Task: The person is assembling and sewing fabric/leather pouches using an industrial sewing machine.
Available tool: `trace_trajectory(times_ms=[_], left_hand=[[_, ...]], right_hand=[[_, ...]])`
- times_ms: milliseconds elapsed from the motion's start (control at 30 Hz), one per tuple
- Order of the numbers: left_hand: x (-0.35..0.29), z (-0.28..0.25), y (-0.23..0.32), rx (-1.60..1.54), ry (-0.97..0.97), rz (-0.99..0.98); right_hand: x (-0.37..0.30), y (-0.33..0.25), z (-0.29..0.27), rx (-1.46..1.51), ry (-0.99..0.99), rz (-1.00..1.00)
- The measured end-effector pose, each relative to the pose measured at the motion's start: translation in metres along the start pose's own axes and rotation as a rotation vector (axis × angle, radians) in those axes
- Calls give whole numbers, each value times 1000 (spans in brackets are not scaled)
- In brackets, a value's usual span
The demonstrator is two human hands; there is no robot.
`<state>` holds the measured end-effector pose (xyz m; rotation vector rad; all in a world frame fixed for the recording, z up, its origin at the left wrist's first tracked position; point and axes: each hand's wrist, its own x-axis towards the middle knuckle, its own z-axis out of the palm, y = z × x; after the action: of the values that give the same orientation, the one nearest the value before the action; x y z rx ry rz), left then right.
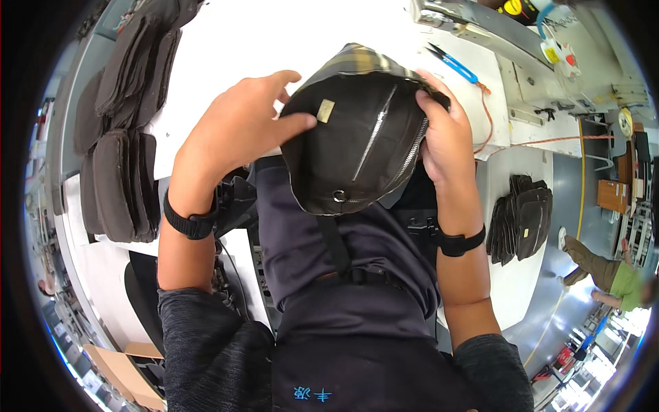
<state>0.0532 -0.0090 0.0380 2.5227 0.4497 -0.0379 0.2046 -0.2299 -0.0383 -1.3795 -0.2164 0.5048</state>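
A dark brown fabric bag (343, 147) is held up over my lap, its mouth facing me. Inside it show a small gold label (325, 111), a silver zipper (375, 134), a second zipper along the right edge and a metal ring (339, 196) at the bottom. Plaid cloth (362, 60) shows at its top. My right hand (447, 127) grips the right rim, thumb on the inner side. At the left rim is my left hand (250, 117), its fingers spread and its thumb lying over the fabric beside the label. A dark strap (334, 245) hangs below.
Blue thread snips (453, 63) lie on the white table (274, 34) near the sewing machine (480, 34). Stacks of dark fabric pieces (120, 185) stand at left; more dark pieces (522, 220) lie at right. An orange cord (486, 123) runs off the table. A person (604, 275) is in the aisle.
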Motion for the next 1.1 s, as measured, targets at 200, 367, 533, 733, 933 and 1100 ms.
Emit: trace_trajectory(times_ms=[200, 367, 533, 733, 933, 1100], left_hand=[[23, 0, -13, 458, 316, 140], [26, -2, -9, 276, 533, 287], [-81, -64, -69, 530, 641, -101], [-212, -66, -158, 612, 496, -632], [-242, -91, -160, 703, 597, -456], [-238, -139, -106, 986, 958, -445]], right_hand=[[-24, -13, 22, -159, -19, 148], [-33, -15, 2, -348, -153, 218], [-62, -11, 9, -214, -160, 190], [-84, -13, 3, -370, -390, 201], [-89, -21, -4, -397, -417, 93], [-60, -55, 18, -1000, -451, -1006]])
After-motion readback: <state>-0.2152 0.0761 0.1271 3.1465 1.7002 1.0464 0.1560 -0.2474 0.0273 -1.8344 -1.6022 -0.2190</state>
